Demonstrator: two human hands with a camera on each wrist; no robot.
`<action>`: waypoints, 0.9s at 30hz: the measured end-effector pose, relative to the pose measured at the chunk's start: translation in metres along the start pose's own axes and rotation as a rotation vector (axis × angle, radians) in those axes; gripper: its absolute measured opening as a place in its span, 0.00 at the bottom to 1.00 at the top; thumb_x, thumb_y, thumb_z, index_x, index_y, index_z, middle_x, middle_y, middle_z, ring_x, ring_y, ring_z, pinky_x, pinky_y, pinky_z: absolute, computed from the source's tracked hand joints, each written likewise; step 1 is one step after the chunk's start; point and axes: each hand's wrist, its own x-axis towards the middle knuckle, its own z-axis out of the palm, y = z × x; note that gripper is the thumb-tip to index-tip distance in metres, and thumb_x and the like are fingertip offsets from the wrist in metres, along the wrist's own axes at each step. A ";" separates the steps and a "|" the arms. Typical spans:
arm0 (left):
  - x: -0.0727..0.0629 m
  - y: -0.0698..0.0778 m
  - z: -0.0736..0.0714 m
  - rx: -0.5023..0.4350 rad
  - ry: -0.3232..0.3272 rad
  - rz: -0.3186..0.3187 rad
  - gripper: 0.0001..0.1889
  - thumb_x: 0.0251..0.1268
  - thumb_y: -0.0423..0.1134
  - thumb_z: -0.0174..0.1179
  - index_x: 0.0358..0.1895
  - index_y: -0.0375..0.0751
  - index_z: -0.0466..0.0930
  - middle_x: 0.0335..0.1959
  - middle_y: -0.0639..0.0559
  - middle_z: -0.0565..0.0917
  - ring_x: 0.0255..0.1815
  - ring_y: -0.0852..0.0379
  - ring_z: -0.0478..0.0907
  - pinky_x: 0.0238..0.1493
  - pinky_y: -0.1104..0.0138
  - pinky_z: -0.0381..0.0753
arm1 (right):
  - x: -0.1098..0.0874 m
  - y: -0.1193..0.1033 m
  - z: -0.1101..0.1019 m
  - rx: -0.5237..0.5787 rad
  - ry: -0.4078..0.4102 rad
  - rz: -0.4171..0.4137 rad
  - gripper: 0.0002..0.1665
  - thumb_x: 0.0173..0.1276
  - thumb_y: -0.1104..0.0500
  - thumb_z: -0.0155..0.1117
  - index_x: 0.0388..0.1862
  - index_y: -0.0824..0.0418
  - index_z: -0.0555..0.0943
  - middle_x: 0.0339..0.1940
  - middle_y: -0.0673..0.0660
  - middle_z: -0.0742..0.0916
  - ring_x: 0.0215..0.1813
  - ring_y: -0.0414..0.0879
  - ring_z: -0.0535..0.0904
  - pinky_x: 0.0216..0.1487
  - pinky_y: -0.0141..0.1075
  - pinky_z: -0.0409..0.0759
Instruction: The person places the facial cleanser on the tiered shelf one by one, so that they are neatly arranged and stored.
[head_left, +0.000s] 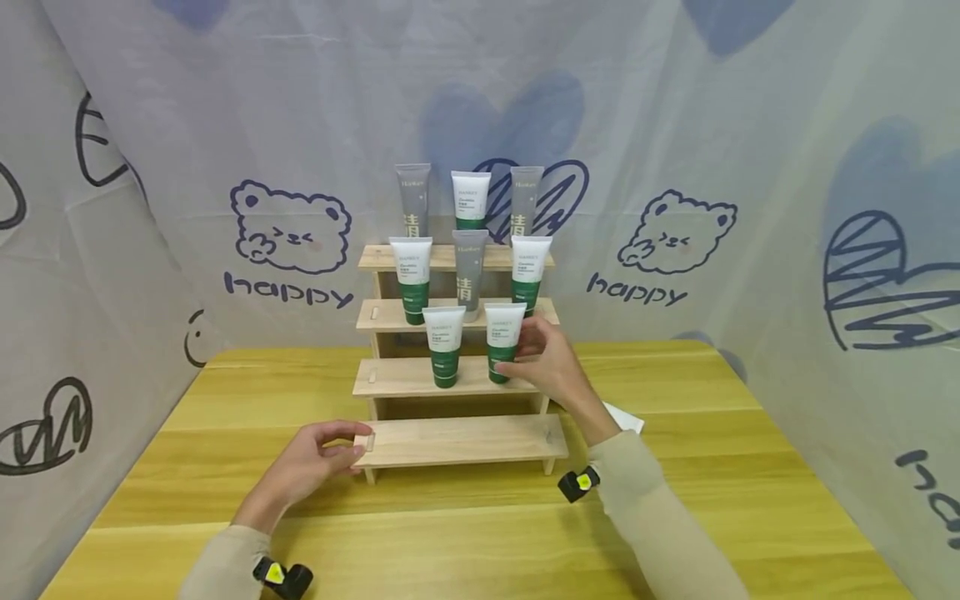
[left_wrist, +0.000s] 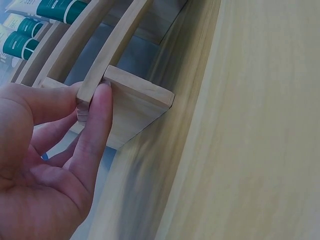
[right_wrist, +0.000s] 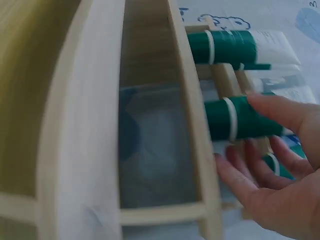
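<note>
A stepped wooden display stand (head_left: 459, 442) holds upright squeeze tubes. On its second-lowest step are two white-and-green tubes, a left one (head_left: 445, 350) and a right one (head_left: 504, 333). My right hand (head_left: 551, 362) is at the right tube, thumb against its green part (right_wrist: 240, 120); the other fingers are spread beside it, with a gap showing in the right wrist view. My left hand (head_left: 315, 458) pinches the left end of the bare lowest board (left_wrist: 95, 80) between thumb and finger.
Higher steps carry more tubes, grey ones (head_left: 468, 271) alternating with white-and-green ones (head_left: 471, 200). A white paper-like piece (head_left: 624, 418) lies behind my right wrist. The wooden table (head_left: 420, 542) is enclosed by a printed cloth (head_left: 300, 108).
</note>
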 end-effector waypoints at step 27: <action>0.001 -0.001 -0.001 0.010 0.012 -0.015 0.22 0.75 0.35 0.62 0.66 0.29 0.75 0.69 0.28 0.74 0.55 0.51 0.86 0.51 0.63 0.91 | -0.031 0.095 -0.095 -0.447 -0.146 0.111 0.19 0.62 0.67 0.76 0.52 0.67 0.86 0.52 0.66 0.89 0.52 0.60 0.86 0.55 0.49 0.88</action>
